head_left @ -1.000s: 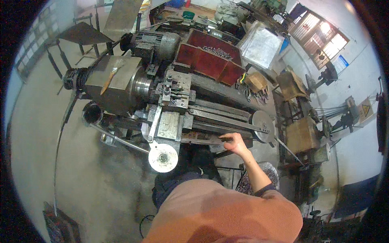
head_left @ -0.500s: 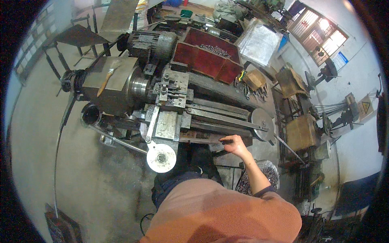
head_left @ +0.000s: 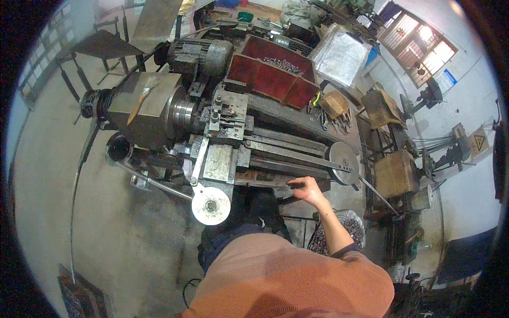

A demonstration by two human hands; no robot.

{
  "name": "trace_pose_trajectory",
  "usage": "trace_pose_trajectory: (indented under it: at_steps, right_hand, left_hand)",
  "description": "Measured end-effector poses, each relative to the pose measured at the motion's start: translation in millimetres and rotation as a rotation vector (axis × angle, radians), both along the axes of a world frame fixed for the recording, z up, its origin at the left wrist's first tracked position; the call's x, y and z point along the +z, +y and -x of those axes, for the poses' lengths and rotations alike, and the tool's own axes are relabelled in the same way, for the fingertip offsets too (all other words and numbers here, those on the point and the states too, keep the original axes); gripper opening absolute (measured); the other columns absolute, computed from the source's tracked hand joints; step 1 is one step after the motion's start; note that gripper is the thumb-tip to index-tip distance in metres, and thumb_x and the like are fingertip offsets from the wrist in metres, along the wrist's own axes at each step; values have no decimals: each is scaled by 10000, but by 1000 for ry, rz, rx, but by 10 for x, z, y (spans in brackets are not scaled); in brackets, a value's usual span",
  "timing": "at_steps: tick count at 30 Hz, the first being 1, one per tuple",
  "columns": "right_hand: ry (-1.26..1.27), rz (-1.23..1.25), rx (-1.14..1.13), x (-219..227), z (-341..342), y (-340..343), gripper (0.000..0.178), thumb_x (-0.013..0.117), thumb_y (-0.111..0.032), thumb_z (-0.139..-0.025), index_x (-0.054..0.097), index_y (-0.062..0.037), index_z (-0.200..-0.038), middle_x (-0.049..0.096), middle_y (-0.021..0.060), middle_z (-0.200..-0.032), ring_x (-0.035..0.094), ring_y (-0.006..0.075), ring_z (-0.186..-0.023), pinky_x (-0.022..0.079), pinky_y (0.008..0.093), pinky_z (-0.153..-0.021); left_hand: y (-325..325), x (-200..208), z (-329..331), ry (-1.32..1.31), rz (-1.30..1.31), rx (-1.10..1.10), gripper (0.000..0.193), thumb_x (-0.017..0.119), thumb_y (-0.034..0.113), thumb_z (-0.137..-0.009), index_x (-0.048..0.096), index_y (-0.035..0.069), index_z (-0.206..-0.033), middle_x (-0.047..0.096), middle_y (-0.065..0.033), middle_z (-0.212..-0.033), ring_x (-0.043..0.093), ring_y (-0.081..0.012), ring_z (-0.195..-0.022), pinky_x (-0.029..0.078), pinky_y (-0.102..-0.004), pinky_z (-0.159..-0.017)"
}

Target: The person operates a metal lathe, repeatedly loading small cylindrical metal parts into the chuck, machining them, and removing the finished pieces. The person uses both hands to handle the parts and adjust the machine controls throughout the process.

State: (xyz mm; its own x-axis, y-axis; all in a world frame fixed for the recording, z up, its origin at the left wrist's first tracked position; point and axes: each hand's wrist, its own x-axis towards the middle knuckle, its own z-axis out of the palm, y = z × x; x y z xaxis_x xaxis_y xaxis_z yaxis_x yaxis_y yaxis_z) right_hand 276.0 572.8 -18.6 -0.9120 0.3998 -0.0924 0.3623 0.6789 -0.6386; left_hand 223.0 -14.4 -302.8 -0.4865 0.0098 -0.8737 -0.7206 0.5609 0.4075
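Observation:
My right hand (head_left: 305, 189) is at the front of a small metal lathe, by the ledge (head_left: 260, 179) along its bed. The fingers point left and are bent together, with darkened tips; what they hold, if anything, is too small to make out. My left hand is out of view. Left of my right hand, a round pale disc (head_left: 211, 205) ends a lever arm linked to the tool post (head_left: 229, 112). A grey disc (head_left: 344, 163) sits at the right end of the long bars. The shiny chuck (head_left: 182, 113) faces the tool post.
A brush (head_left: 139, 106) lies on the headstock (head_left: 154, 124). Behind the bed, a red tray (head_left: 265, 79) holds small metal parts (head_left: 283, 65). Tools and a cardboard box (head_left: 335, 103) lie right of it. Beside my right forearm stands a basket (head_left: 350, 225) of small pieces.
The view has shifted very slightly. My right hand keeps its place and finger pose, and the machine parts look the same.

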Motion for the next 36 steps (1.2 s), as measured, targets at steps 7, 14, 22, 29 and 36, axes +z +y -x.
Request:
trace_pose_trajectory:
  at_steps: [7,14,22,29,36]
  right_hand:
    - [3,49,-9,-92,-38,17,392,519,-90,-575,647,-19,-939,628,166,-755,592,177,-660,468,277,-645]
    - [-143,68,-49,-35,-27,-36,387,549,-101,-570,650,-27,-936,610,156,-721,577,174,-633,459,285,-612]
    - [-1,22,24,-114,-90,9,372,557,-100,-578,652,-29,-931,613,160,-727,591,215,-639,465,292,-621]
    - [-38,72,-12,-186,-141,34,378,549,-102,-587,648,-24,-943,615,154,-712,588,182,-638,465,288,-620]
    - [-58,72,-22,-194,-134,28,378,544,-93,-588,647,-23,-945,602,130,-682,559,163,-606,450,269,-594]
  left_hand:
    - [13,-16,17,2,0,-10,241,612,178,-729,612,-8,-882,641,-135,-794,626,-212,-681,486,-316,-572]
    - [4,-31,29,4,5,-21,245,612,179,-729,612,-7,-889,640,-134,-792,626,-212,-683,486,-316,-575]
    - [21,-29,41,4,8,-36,250,612,180,-729,611,-5,-896,640,-134,-789,626,-211,-685,486,-316,-578]
    - [34,-36,56,7,9,-52,254,612,181,-728,611,-4,-903,640,-133,-787,625,-211,-686,485,-316,-581]
    - [32,-39,69,10,10,-63,258,611,182,-728,611,-3,-909,639,-132,-784,625,-210,-688,485,-316,-584]
